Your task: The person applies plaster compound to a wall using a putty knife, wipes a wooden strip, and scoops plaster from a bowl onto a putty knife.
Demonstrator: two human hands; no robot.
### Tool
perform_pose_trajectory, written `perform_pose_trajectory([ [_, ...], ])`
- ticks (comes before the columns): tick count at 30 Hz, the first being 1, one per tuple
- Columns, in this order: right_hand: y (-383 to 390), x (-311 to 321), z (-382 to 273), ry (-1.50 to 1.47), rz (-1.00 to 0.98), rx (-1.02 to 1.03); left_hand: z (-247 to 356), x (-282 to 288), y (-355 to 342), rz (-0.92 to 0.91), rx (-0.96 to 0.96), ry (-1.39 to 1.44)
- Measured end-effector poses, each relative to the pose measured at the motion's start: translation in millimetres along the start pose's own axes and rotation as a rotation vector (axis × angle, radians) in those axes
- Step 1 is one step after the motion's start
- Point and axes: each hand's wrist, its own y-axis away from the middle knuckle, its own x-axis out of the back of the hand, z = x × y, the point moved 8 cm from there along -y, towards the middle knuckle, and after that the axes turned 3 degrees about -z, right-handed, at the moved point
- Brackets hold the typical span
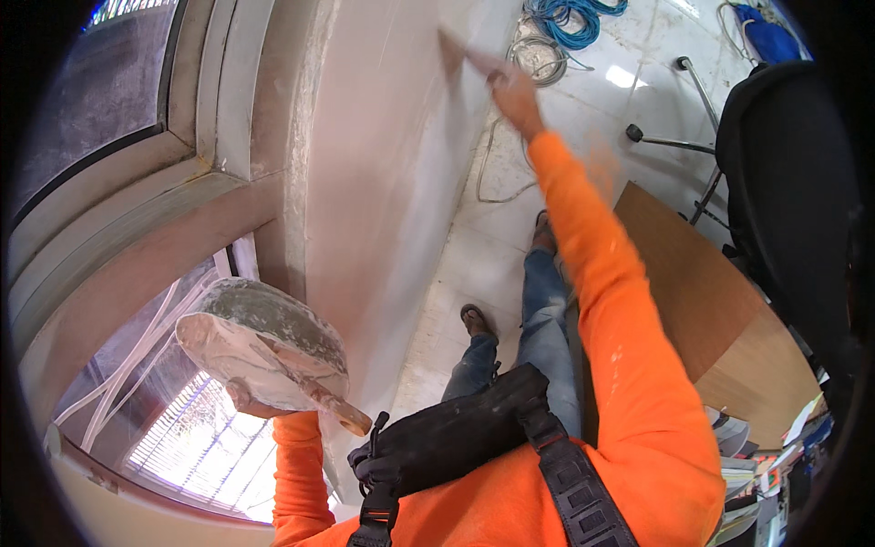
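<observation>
My right hand, stretched forward, grips a flat scraper, its blade against or just over the pale pinkish wall; motion slightly blurs it. At the lower left, my left hand holds up a round, plaster-crusted pan with pale paste inside. A tool with a wooden handle rests across the pan. The pan is beside the window frame, and part of my left hand is hidden beneath it.
Blue cable coils and grey wire lie on the tiled floor. A black chair and wooden desk stand close on my right. Windows with trailing white wires are on the left. My feet are beside the wall.
</observation>
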Motion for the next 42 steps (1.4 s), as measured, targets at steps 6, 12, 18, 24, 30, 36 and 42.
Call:
perform_pose_trajectory([
  [6, 217.5, -79.4, -132.0, -0.027, -0.565, -0.172, -3.6, -76.1, 21.2, -0.67, 0.165, 0.379],
  [12, 81.6, 15.9, -117.4, 0.077, -0.096, -0.265, -6.4, -99.8, 25.6, -0.638, 0.205, 0.419],
  [18, -93.7, 72.6, -121.7, -0.018, 0.166, 0.14, -11.0, -89.8, 24.7, -0.601, 0.207, 0.415],
  [24, 65.4, -7.6, -162.9, 0.096, -0.086, 0.131, -15.0, -87.2, 24.7, -0.629, 0.235, 0.431],
  [30, 299.5, -92.0, -183.9, -0.193, -0.461, -0.124, -12.8, -94.8, 29.9, -0.703, 0.264, 0.44],
  [36, 246.6, -30.8, -74.6, -0.614, -0.08, -0.886, -2.5, -96.2, 30.7, -0.625, 0.17, 0.404],
  [42, 38.6, 22.0, -76.8, -0.047, 0.103, -0.057, -0.4, -72.0, 14.1, -0.44, -0.037, 0.112],
])
